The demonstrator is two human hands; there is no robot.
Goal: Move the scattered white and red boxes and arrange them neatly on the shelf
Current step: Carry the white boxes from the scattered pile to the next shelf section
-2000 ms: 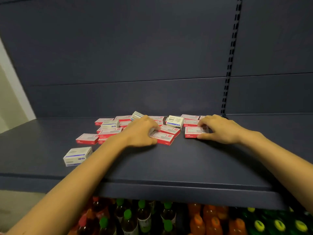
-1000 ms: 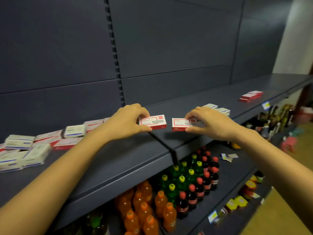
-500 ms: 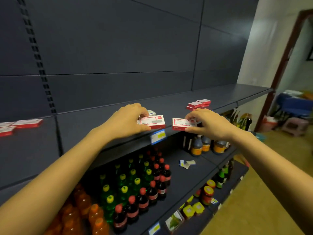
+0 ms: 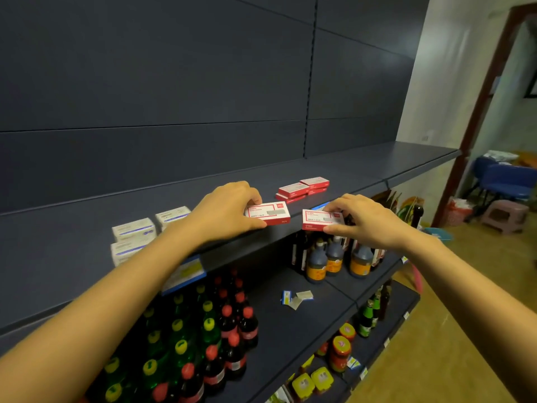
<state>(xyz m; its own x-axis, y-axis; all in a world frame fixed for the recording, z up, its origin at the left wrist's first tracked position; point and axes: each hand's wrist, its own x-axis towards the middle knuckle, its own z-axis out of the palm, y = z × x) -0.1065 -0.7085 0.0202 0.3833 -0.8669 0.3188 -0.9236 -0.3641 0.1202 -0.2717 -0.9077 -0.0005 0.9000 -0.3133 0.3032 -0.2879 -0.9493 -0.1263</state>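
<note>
Bearing shelf [image 4: 363, 170]: neat red stack [image 4: 303, 189] at the back.
Left grip [image 4: 223, 210]: clamped on left box [image 4: 268, 213], over the shelf edge.
Right grip [image 4: 363, 219]: clamped on right box [image 4: 321, 220], off the edge.
Risk: a slack pinch drops 1 box onto bottles [image 4: 334, 258].

- This is a shop.
- Long dark shelves [image 4: 377, 167] run along the wall.
- Lots of drink bottles [image 4: 226, 338] with red and yellow caps stand in rows.
- Little price tags [image 4: 186, 273] stick on the shelf edges.
- Jars [image 4: 340, 356] sit lower down.
</note>
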